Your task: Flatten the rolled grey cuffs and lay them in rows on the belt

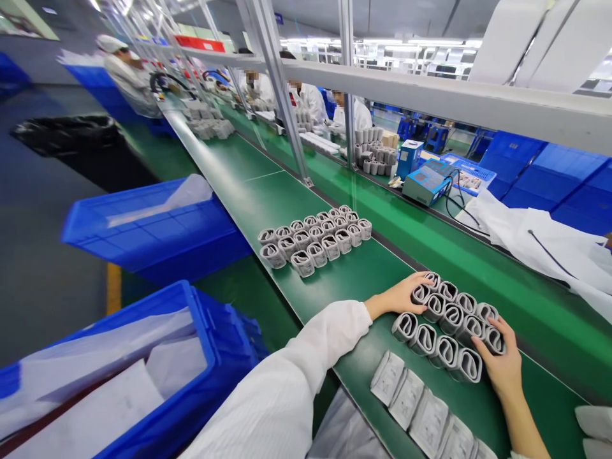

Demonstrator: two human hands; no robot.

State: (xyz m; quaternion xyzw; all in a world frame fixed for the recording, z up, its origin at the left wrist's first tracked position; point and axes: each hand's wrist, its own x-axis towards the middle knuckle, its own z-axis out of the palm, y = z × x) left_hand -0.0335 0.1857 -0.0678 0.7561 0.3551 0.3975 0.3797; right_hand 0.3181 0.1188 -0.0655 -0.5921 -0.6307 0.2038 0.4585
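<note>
Rolled grey cuffs (452,317), seemingly in clear plastic, stand on end in rows on the green worktop. My left hand (406,294) is closed around the left end of the two back rows, its fingers against the end rolls. At the other end, my right hand (507,357) curls round the last rolls, thumb in front and fingers behind, so the rows are squeezed between both hands. A front row of rolls (424,339) stands just before them, apart from my fingers. Nearer to me lie several flat-lying grey packets (406,398) with printed faces.
Another block of rolls (315,236) stands farther left on the worktop (268,185). Blue crates (191,331) flank its near side. Behind are a metal post (282,95), a blue device (428,182) with cables and white sheeting (540,242). Co-workers (127,73) sit farther off.
</note>
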